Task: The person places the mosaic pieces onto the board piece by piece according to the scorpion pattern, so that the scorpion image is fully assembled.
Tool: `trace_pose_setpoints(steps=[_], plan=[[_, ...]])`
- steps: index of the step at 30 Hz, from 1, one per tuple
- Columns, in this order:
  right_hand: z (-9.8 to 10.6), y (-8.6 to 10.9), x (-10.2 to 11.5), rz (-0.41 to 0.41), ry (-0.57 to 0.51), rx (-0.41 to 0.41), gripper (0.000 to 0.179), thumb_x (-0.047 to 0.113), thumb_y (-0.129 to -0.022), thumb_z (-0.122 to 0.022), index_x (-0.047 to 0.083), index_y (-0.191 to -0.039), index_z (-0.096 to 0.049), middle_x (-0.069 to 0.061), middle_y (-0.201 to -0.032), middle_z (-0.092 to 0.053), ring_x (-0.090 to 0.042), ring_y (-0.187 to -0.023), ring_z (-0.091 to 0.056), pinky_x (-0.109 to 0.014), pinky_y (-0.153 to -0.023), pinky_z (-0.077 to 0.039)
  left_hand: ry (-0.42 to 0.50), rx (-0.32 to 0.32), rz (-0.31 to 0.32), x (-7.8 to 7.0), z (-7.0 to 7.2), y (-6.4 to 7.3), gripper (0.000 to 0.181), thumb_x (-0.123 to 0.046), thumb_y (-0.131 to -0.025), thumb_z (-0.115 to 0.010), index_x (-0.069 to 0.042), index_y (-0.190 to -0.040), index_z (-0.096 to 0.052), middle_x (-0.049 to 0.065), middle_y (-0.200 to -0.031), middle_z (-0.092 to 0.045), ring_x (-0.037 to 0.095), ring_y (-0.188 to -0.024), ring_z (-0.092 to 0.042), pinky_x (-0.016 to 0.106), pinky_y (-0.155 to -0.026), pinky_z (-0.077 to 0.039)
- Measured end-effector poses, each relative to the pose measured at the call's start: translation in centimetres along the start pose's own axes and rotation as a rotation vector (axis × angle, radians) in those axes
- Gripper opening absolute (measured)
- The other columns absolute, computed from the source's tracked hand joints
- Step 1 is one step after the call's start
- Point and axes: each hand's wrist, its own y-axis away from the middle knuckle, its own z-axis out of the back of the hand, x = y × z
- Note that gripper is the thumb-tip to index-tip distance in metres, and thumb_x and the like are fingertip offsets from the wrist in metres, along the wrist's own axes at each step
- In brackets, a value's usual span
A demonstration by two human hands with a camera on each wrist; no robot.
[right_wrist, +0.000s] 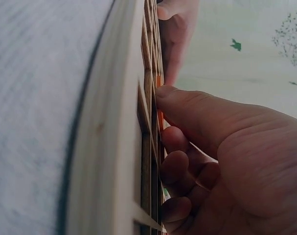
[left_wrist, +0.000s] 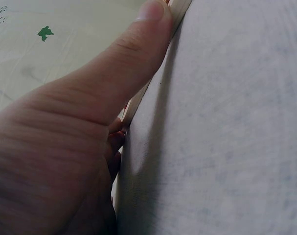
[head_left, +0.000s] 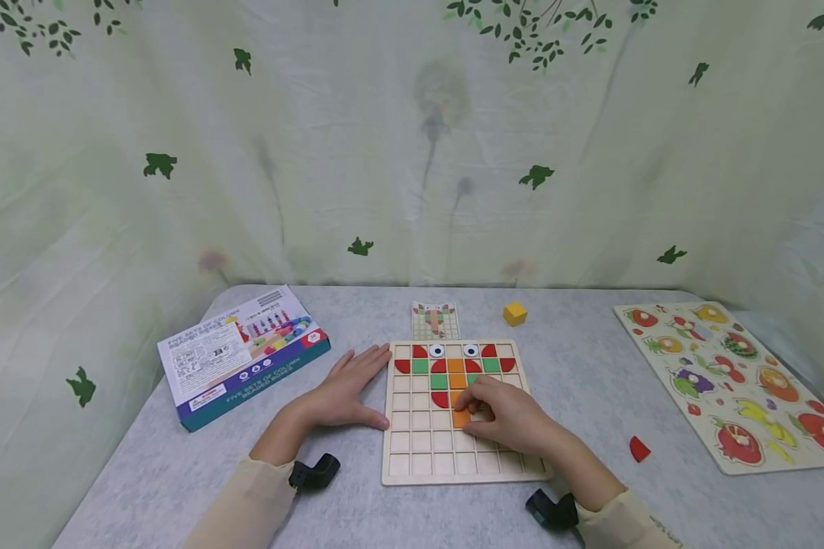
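A wooden grid board (head_left: 419, 463) lies on the table, with red quarter-round, green and orange pieces and two eye pieces in its upper cells. My right hand (head_left: 511, 415) is over the board's middle, thumb and curled fingertips at an orange square tile (head_left: 461, 418) below the orange column. From the right wrist side, the thumb touches that orange tile (right_wrist: 160, 117) at the grid, with the right hand (right_wrist: 256, 147) curled about it. My left hand (head_left: 350, 393) lies spread at the board's left edge; its thumb touches the rim in the left wrist view.
Behind the board lie a small pattern card (head_left: 436, 320) and a yellow cube (head_left: 515, 313). A red quarter-round piece (head_left: 639, 449) rests on the table at right, near a fruit puzzle board (head_left: 703, 412). A printed box (head_left: 247, 358) stands at left.
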Motion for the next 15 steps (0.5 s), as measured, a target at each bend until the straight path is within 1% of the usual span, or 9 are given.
trace_pose_setpoints(steps=[7, 11, 15], plan=[[0.3, 0.0, 0.0, 0.004, -0.041, 0.019, 0.018, 0.022, -0.086, -0.08, 0.027, -0.101, -0.071, 0.011, -0.09, -0.059, -0.008, -0.08, -0.053, -0.019, -0.067, -0.047, -0.006, 0.003, -0.001, 0.1, 0.0, 0.1, 0.117, -0.06, -0.074, -0.08, -0.01, -0.161, -0.019, 0.005, -0.17, -0.015, 0.03, -0.158, -0.007, 0.057, -0.126, 0.003], [0.8, 0.2, -0.1, 0.015, -0.082, 0.041, 0.017, 0.02, -0.088, -0.077, 0.025, -0.102, -0.071, 0.011, -0.093, -0.062, -0.009, -0.082, -0.055, -0.019, -0.071, -0.049, -0.013, 0.006, 0.004, 0.2, 0.0, 0.1, 0.118, -0.061, -0.074, -0.08, -0.012, -0.161, -0.018, 0.004, -0.17, -0.014, 0.029, -0.158, -0.007, 0.056, -0.126, 0.003], [1.5, 0.3, -0.4, 0.023, -0.119, 0.046, 0.014, 0.018, -0.091, -0.074, 0.023, -0.104, -0.07, 0.011, -0.095, -0.065, -0.007, -0.084, -0.056, -0.02, -0.073, -0.051, -0.017, 0.01, 0.012, 0.1, 0.0, 0.1, 0.119, -0.063, -0.073, -0.079, -0.013, -0.161, -0.016, 0.002, -0.17, -0.013, 0.027, -0.158, -0.006, 0.055, -0.127, 0.003]])
